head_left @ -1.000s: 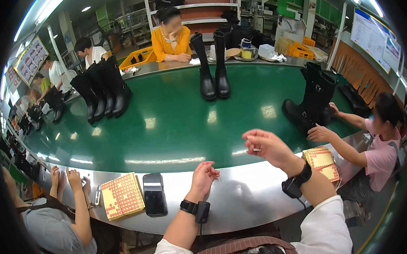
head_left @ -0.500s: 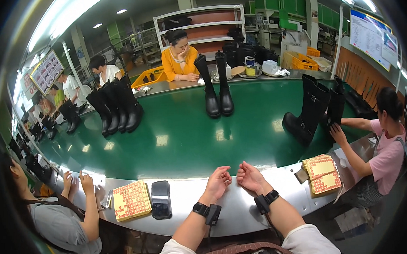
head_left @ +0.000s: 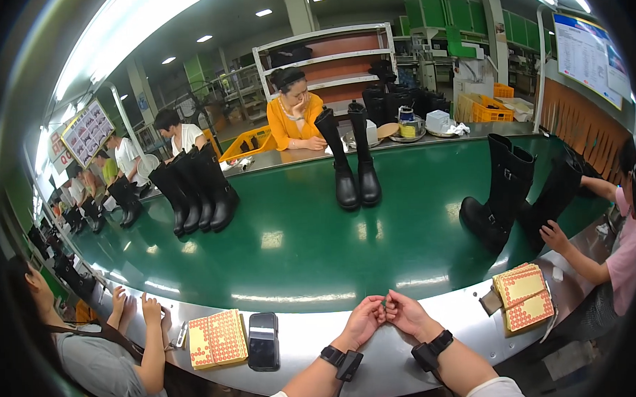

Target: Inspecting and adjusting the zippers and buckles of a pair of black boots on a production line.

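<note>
My left hand [head_left: 364, 321] and my right hand [head_left: 410, 317] meet fingertip to fingertip above the bench's near metal edge. Both have curled, closed fingers; whatever they pinch, if anything, is too small to make out. Each wrist wears a black strapped device. Beyond them, a pair of tall black boots [head_left: 346, 189] stands upright on the green surface [head_left: 299, 252]. To the left of my hands a black phone [head_left: 263, 344] lies beside a stack of yellow cards with red circles [head_left: 216, 340]. Another banded card stack [head_left: 524, 298] lies to the right.
Several black boots [head_left: 204, 192] stand at the left. At the right, one buckled boot [head_left: 503, 192] stands by another boot [head_left: 555, 198] that a co-worker in pink [head_left: 624, 237] handles. A co-worker in grey [head_left: 103, 360] sits left; a person in orange [head_left: 287, 122] sits across.
My hands have come together, fingertips now touching. The view has shifted, so the bench sits lower in it. The co-worker's boot at the right has tilted.
</note>
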The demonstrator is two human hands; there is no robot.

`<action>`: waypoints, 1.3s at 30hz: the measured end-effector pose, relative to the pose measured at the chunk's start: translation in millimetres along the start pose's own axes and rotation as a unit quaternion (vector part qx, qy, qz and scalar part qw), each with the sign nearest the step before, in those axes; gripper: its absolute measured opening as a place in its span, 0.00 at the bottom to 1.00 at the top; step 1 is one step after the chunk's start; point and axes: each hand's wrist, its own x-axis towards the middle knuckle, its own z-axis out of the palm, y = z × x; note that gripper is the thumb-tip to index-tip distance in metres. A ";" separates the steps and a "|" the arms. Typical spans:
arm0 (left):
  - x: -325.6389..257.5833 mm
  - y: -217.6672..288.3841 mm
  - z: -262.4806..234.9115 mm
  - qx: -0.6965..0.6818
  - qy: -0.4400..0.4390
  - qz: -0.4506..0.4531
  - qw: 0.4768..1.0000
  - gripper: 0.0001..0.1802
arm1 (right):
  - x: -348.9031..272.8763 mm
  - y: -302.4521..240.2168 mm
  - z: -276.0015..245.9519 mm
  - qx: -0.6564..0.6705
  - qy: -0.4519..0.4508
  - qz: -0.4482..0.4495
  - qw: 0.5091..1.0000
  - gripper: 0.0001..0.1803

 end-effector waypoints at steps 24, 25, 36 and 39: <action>-10.5 0.8 4.1 0.049 0.010 -0.010 0.999 0.09 | -10.9 -2.0 11.1 0.004 -0.051 0.032 0.998 0.25; -11.1 2.6 4.1 0.065 -0.012 -0.023 0.998 0.09 | -10.9 -2.4 9.4 0.001 -0.051 0.038 0.998 0.25; -11.4 -11.6 8.6 0.200 -0.064 0.022 0.977 0.18 | -1.9 4.1 -2.8 -0.003 -0.099 0.072 0.992 0.30; -7.3 -22.0 9.5 0.240 -0.098 0.101 0.960 0.22 | -11.4 2.7 6.5 0.018 -0.096 0.066 0.993 0.27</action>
